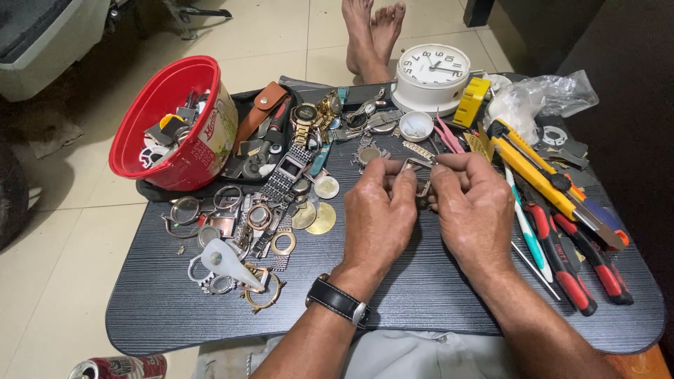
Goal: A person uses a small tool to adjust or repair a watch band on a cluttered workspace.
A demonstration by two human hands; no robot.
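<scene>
Hands are meeting over the middle of the dark grooved tray table (421, 295), and I am watching them from above. My left hand (379, 214), with a black-strapped wristwatch (338, 300) on its wrist, is pinching a small metal watch part (414, 168) between thumb and fingertips, fingers curled in tight. My right hand (474, 207) is closing on the same piece from the other side, fingers bent and nearly shut around it (how much of the part sits inside the grip I cannot tell). The part is being held just above the tabletop, between the two hands.

To the left, loose watch cases and rings (239, 231) are lying scattered, and a red bucket (158, 119) full of odds is tilting beside them. A white clock (432, 74) is standing at the far edge. On the right, a yellow utility knife (540, 175) and red-handled pliers (579, 263) are lying near my right hand.
</scene>
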